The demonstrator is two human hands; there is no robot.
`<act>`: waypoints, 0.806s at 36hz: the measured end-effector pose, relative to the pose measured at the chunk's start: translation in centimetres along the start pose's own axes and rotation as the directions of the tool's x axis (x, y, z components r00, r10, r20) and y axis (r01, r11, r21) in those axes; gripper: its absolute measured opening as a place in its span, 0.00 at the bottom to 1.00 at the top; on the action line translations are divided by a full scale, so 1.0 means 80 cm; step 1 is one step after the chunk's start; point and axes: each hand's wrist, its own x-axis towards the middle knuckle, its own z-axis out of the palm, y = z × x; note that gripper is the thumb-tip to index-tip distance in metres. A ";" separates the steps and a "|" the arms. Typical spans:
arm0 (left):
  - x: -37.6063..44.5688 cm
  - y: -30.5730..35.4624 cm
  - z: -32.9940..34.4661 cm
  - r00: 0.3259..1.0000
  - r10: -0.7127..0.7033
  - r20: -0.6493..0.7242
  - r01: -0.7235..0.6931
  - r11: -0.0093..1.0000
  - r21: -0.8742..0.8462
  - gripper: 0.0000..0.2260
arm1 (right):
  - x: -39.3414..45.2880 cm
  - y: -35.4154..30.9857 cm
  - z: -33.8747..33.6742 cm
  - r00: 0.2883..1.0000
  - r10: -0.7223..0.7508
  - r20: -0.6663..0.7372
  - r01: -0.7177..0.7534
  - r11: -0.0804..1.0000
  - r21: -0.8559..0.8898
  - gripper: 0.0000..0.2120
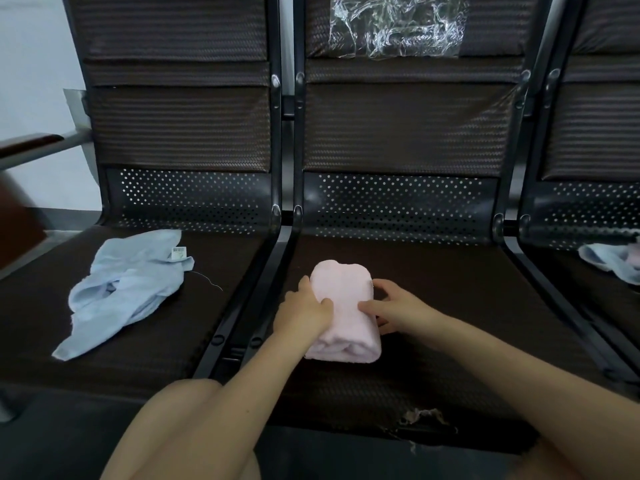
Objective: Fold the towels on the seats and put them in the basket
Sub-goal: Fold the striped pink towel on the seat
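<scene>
Pink towel folded into a thick compact bundle, lying on the middle seat, near its front-left part, layered fold edges facing 6 o'clock. Left hand on the towel's 9 o'clock side, thumb on top, fingers curled round the left edge, gripping it. Right hand at the towel's 3 o'clock side, thumb laid on top of the towel, fingers slightly spread and bent against the right edge, holding it. Both forearms come in from 6 o'clock; a bare knee at lower left.

Light blue towel crumpled and unfolded on the left seat, at 9 o'clock from the pink one, well apart, white label showing at its far corner, a loose thread trailing off its right side. More blue cloth bunched on the right seat, at 3 o'clock, cut by the picture's edge, something pinkish with it, cannot tell what. Crinkled clear plastic sheet on the middle backrest at 12 o'clock. Torn patch on the middle seat's front edge.
</scene>
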 end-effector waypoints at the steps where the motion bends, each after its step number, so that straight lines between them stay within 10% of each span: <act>1: 0.000 0.000 0.000 1.000 0.000 -0.001 0.000 1.000 -0.012 0.29 | 0.000 0.000 -0.002 1.000 0.011 0.006 -0.012 0.999 0.034 0.34; 29: -0.063 0.016 -0.011 0.965 0.258 -0.045 -0.225 0.728 -0.648 0.26 | -0.012 0.014 0.006 0.999 -0.016 -0.040 0.028 0.948 0.318 0.25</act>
